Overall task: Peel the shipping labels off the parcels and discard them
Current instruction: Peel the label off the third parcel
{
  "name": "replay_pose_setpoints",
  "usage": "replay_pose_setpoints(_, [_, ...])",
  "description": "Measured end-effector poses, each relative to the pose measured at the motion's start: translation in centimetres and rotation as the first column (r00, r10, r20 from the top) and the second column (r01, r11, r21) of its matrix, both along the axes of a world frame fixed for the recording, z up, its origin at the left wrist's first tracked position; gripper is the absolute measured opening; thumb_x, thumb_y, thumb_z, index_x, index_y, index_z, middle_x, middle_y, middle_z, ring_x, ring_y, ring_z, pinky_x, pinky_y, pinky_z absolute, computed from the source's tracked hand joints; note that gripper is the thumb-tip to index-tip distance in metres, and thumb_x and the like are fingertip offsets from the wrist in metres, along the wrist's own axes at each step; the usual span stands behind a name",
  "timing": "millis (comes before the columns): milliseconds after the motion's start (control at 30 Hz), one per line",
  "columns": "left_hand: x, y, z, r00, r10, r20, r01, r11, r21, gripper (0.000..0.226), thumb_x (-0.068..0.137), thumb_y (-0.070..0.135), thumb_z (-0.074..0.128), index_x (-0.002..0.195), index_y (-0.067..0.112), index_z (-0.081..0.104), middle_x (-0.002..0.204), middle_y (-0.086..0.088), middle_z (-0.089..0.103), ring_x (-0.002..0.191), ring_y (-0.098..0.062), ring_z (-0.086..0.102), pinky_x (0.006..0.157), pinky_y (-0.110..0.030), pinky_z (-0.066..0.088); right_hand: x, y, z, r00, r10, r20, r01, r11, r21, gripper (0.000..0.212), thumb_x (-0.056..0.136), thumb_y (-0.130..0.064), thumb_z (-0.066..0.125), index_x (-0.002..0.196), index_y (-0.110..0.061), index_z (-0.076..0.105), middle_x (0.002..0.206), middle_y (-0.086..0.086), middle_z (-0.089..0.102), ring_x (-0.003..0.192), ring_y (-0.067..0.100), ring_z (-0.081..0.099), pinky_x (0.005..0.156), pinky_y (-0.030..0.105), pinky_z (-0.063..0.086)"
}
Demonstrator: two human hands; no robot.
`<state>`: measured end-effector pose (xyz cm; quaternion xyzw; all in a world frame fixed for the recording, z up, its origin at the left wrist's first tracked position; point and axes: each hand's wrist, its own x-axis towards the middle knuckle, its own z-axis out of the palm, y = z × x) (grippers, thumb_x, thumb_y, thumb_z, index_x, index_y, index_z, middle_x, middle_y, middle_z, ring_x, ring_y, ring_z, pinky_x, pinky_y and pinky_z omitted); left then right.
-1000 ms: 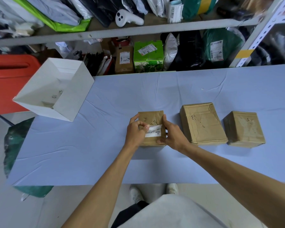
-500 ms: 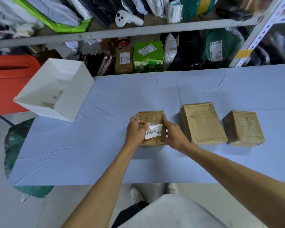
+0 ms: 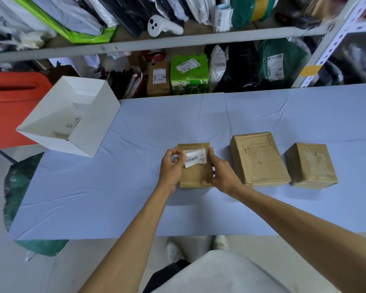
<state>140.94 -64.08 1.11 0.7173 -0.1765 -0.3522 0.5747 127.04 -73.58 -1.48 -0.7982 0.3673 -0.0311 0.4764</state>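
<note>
Since half a second ago, the shipping label (image 3: pixel 194 158) sits higher on the parcel (image 3: pixel 195 176). It now lies across the far half of the top face, and more bare cardboard shows below it. The left hand (image 3: pixel 171 166) pinches the label's left end between thumb and fingers (image 3: pixel 174 152). The right hand (image 3: pixel 222 176) grips the parcel's right side, thumb at the near edge. We cannot tell how much of the label is stuck down.

Label: white, with a barcode. The short lines of print at its right end are too blurred to read.

The parcel stands on the blue desk (image 3: pixel 135 197), leftmost of three. The middle parcel (image 3: pixel 259 159) carries an unreadable black pen scribble; the right parcel (image 3: pixel 311 166) is plain. A white open box (image 3: pixel 93 132) overhangs the desk's far left corner.
</note>
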Motion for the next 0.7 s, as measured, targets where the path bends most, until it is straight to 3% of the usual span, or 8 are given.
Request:
replay_pose_setpoints(67, [0.2, 0.2, 0.3, 0.999, 0.006, -0.041, -0.009, 0.998, -0.057, 0.025, 0.091, 0.004, 0.059, 0.097, 0.028, 0.056, 0.123, 0.001, 0.057, 0.113, -0.020, 0.059, 0.094, -0.050, 0.051, -0.1, 0.0, 0.1, 1.000, -0.015, 0.007, 0.015, 1.000, 0.020, 0.104, 0.081, -0.001, 0.070, 0.153, -0.024, -0.001, 0.131, -0.006, 0.042, 0.110, 0.017, 0.050, 0.081, 0.029, 0.057])
replay_pose_setpoints(133, [0.4, 0.8, 0.7, 0.998, -0.038, -0.053, 0.033, 0.995, -0.091, 0.047, 0.087, -0.005, 0.059, 0.108, 0.036, 0.054, 0.128, 0.003, 0.054, 0.125, -0.015, 0.051, 0.097, -0.049, 0.050, -0.1, 0.1, 0.2, 1.000, -0.021, 0.003, 0.021, 0.999, 0.037, 0.101, 0.083, -0.002, 0.069, 0.153, -0.025, -0.001, 0.129, -0.007, 0.041, 0.110, 0.019, 0.051, 0.081, 0.031, 0.058])
replay_pose_setpoints(300, [0.7, 1.8, 1.1, 0.993, -0.038, -0.109, 0.026, 0.993, -0.114, 0.076, 0.084, -0.007, 0.065, 0.139, 0.039, 0.039, 0.144, -0.006, 0.042, 0.114, -0.004, 0.053, 0.092, -0.041, 0.055, -0.2, 0.3, 0.5, 1.000, -0.024, -0.014, 0.025, 0.999, 0.021, 0.107, 0.080, -0.003, 0.072, 0.153, -0.026, -0.004, 0.136, 0.000, 0.041, 0.118, 0.022, 0.051, 0.087, 0.039, 0.056])
replay_pose_setpoints(433, [0.4, 2.2, 0.7, 0.998, -0.002, -0.065, -0.001, 0.999, -0.050, 0.093, 0.082, -0.009, 0.066, 0.145, 0.045, 0.023, 0.146, -0.009, 0.038, 0.090, 0.017, 0.058, 0.076, -0.019, 0.056, 0.0, 0.5, 0.0, 0.999, -0.031, 0.008, 0.031, 0.999, 0.020, 0.111, 0.075, 0.000, 0.075, 0.153, -0.030, 0.001, 0.136, 0.000, 0.043, 0.111, 0.021, 0.055, 0.086, 0.040, 0.056])
replay_pose_setpoints(533, [0.1, 2.5, 0.2, 0.998, -0.039, -0.056, 0.035, 0.998, -0.057, 0.097, 0.080, -0.013, 0.065, 0.144, 0.047, 0.022, 0.144, -0.008, 0.043, 0.100, 0.007, 0.060, 0.077, -0.023, 0.057, 0.3, 0.8, 0.8, 0.998, -0.047, 0.036, 0.048, 0.998, -0.040, 0.073, 0.087, -0.031, 0.069, 0.146, -0.026, 0.027, 0.132, 0.002, 0.051, 0.106, 0.017, 0.057, 0.088, 0.042, 0.054])
replay_pose_setpoints(567, [0.0, 2.4, 0.0, 0.997, -0.049, -0.058, 0.045, 0.997, -0.061, 0.098, 0.080, -0.013, 0.065, 0.142, 0.049, 0.023, 0.140, -0.009, 0.048, 0.106, 0.000, 0.061, 0.077, -0.025, 0.057, 0.5, 0.7, 0.9, 0.991, -0.133, 0.031, 0.133, 0.991, 0.004, 0.078, 0.084, -0.036, 0.072, 0.146, -0.025, 0.027, 0.132, 0.004, 0.050, 0.109, 0.018, 0.056, 0.088, 0.042, 0.054])
replay_pose_setpoints(633, [-0.2, 2.3, -0.2, 0.997, -0.052, -0.051, 0.050, 0.998, -0.047, 0.098, 0.079, -0.013, 0.065, 0.140, 0.052, 0.025, 0.133, -0.008, 0.055, 0.110, -0.009, 0.063, 0.077, -0.027, 0.058, 0.6, 0.8, 0.2, 0.988, -0.156, 0.020, 0.155, 0.987, 0.028, 0.123, 0.063, -0.031, 0.089, 0.153, -0.023, 0.005, 0.137, 0.003, 0.041, 0.120, 0.019, 0.048, 0.095, 0.038, 0.049])
replay_pose_setpoints(700, [-0.3, 2.2, -0.3, 0.998, -0.049, -0.044, 0.048, 0.998, -0.032, 0.097, 0.079, -0.012, 0.064, 0.140, 0.053, 0.025, 0.130, -0.006, 0.058, 0.110, -0.010, 0.064, 0.081, -0.029, 0.057, 0.8, 0.9, 0.2, 0.981, -0.192, -0.018, 0.191, 0.980, -0.053, 0.142, 0.050, -0.033, 0.094, 0.153, -0.020, -0.004, 0.135, 0.003, 0.036, 0.118, 0.018, 0.046, 0.093, 0.034, 0.046])
